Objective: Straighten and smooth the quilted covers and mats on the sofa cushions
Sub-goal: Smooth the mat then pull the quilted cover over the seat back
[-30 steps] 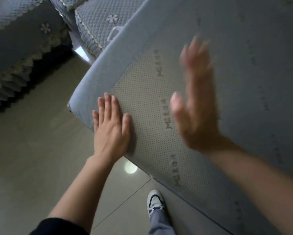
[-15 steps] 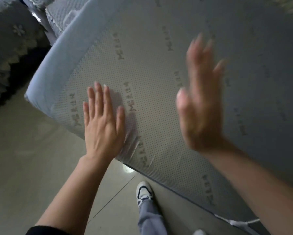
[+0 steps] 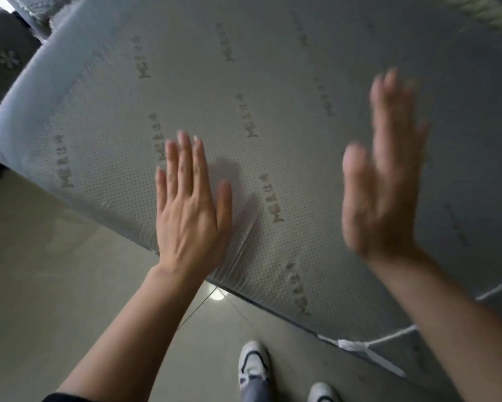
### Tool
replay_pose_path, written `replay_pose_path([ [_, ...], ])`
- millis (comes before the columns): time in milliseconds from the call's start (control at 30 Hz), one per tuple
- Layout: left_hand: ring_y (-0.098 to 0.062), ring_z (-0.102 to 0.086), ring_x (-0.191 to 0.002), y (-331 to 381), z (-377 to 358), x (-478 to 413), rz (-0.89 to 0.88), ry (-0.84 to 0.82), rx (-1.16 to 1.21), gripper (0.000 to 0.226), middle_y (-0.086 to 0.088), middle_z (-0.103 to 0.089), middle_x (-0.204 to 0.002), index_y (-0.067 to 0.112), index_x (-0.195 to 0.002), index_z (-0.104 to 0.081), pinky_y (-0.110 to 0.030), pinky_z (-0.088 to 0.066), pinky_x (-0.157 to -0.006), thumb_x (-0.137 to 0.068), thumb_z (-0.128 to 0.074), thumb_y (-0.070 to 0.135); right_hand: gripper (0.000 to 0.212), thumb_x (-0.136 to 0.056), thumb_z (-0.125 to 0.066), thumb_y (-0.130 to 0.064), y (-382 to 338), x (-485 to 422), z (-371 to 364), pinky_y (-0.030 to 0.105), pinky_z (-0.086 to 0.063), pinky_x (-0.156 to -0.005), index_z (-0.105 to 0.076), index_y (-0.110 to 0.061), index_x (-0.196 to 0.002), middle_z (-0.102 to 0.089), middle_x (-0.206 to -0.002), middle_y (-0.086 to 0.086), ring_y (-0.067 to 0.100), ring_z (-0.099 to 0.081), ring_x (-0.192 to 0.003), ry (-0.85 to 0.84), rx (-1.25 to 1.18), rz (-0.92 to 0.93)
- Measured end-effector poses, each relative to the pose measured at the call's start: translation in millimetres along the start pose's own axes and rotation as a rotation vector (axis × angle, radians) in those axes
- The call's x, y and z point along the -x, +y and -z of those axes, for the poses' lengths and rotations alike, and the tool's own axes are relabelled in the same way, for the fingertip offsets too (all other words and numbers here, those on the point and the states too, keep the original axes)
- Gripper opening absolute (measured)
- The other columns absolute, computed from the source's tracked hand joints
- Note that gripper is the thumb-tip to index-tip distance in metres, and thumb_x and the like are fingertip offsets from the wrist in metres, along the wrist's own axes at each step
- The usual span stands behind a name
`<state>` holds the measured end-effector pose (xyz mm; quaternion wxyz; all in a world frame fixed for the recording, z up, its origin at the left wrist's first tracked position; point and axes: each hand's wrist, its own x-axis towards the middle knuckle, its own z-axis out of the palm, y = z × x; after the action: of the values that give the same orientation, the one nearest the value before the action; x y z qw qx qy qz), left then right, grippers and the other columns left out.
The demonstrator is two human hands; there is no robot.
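Across most of the frame, a large grey cushion (image 3: 273, 111) presents its dotted underside to the person. Its top and right edges are cut off, and its lower edge hangs over the tiled floor (image 3: 55, 271). The printed lettering (image 3: 143, 69) on it is too soft to read.

The left hand (image 3: 190, 210) lies flat on the dotted face near the lower edge, fingers straight and close together, gripping nothing. Small creases show in the fabric beside the palm.

The right hand (image 3: 383, 181) is raised further right, fingers extended and holding nothing. It is heavily blurred, and contact with the cushion cannot be determined.

A white cord (image 3: 357, 345) runs at the lower right edge, partly behind the right forearm. At top left, a quilted cover (image 3: 8, 58) with a flower motif is dark and mostly out of view. Two white shoes (image 3: 254, 361) stand below, the right one cut off at the bottom edge
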<state>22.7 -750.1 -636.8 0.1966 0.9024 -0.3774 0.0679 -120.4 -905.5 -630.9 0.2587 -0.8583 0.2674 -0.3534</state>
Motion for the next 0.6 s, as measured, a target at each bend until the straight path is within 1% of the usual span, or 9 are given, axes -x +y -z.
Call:
replay_pose_path([
  [100,-0.030,0.003,-0.148,48,5,-1,-0.072,0.208,0.173,0.061,-0.017,-0.004,-0.160,0.001,-0.152,-0.011,-0.037,0.005,-0.120,-0.103,-0.031,0.030,0.065,-0.100,-0.011,-0.049,68,100,-26,0.052,-0.016,-0.116,-0.012,-0.010,-0.152,-0.007,-0.160,0.009,0.023,-0.003,-0.148,-0.482,0.336,0.014],
  [167,-0.029,0.002,-0.148,60,-18,15,-0.087,0.138,0.193,0.060,-0.015,-0.003,-0.160,0.002,-0.152,-0.013,-0.041,0.003,-0.121,-0.102,-0.030,0.030,0.065,-0.098,-0.020,-0.048,81,103,-25,0.050,-0.015,-0.116,-0.018,-0.012,-0.151,-0.013,-0.160,0.008,0.022,-0.007,-0.148,-0.529,0.309,0.004],
  [233,-0.021,0.007,-0.149,55,-51,44,-0.089,-0.120,0.030,0.063,-0.007,0.002,-0.161,0.010,-0.154,-0.010,-0.046,-0.001,-0.121,-0.101,-0.021,0.041,0.062,-0.097,-0.027,-0.043,64,75,-9,0.049,-0.018,-0.117,-0.025,-0.010,-0.149,-0.022,-0.157,0.009,0.021,-0.014,-0.147,-0.391,0.099,-0.076],
  [300,-0.015,0.013,-0.148,43,-75,66,-0.113,-0.283,-0.140,0.064,0.000,0.004,-0.162,0.017,-0.155,-0.007,-0.041,0.008,-0.120,-0.100,-0.014,0.048,0.057,-0.098,-0.035,-0.032,45,43,24,0.048,-0.019,-0.118,-0.029,-0.003,-0.147,-0.027,-0.155,0.014,0.024,-0.019,-0.146,-0.146,-0.063,-0.116],
  [367,-0.013,0.017,-0.146,40,-74,63,-0.091,-0.297,-0.122,0.064,0.002,0.008,-0.161,0.018,-0.155,-0.005,-0.032,0.017,-0.117,-0.100,-0.013,0.048,0.052,-0.098,-0.038,-0.018,30,18,59,0.053,-0.021,-0.115,-0.032,0.006,-0.143,-0.033,-0.151,0.021,0.032,-0.026,-0.143,0.118,-0.084,-0.017],
  [433,-0.014,0.017,-0.146,55,-59,53,-0.099,-0.249,-0.009,0.065,-0.002,0.008,-0.161,0.013,-0.154,-0.006,-0.031,0.017,-0.117,-0.100,-0.015,0.046,0.049,-0.098,-0.036,-0.014,38,25,70,0.059,-0.021,-0.112,-0.032,0.008,-0.142,-0.033,-0.149,0.024,0.036,-0.028,-0.141,0.250,-0.051,0.007],
  [500,-0.020,0.012,-0.148,79,-41,44,-0.145,-0.085,0.134,0.062,-0.007,0.002,-0.162,0.009,-0.154,-0.009,-0.034,0.014,-0.117,-0.101,-0.021,0.040,0.054,-0.102,-0.027,-0.028,65,74,53,0.057,-0.018,-0.114,-0.025,0.002,-0.147,-0.022,-0.155,0.021,0.032,-0.016,-0.146,0.110,0.073,-0.109],
  [567,-0.027,0.007,-0.148,112,-28,40,-0.200,0.077,0.251,0.059,-0.010,-0.004,-0.162,0.007,-0.153,-0.013,-0.036,0.013,-0.116,-0.101,-0.026,0.032,0.064,-0.101,-0.010,-0.046,94,145,28,0.053,-0.017,-0.115,-0.016,-0.005,-0.150,-0.014,-0.159,0.014,0.024,-0.007,-0.148,-0.269,0.302,-0.177],
  [600,-0.029,0.005,-0.148,124,-27,41,-0.215,0.118,0.281,0.059,-0.011,-0.005,-0.161,0.006,-0.153,-0.014,-0.036,0.014,-0.116,-0.101,-0.027,0.030,0.065,-0.101,-0.008,-0.048,107,168,22,0.050,-0.016,-0.116,-0.017,-0.007,-0.150,-0.015,-0.159,0.011,0.022,-0.007,-0.147,-0.386,0.355,-0.140],
])
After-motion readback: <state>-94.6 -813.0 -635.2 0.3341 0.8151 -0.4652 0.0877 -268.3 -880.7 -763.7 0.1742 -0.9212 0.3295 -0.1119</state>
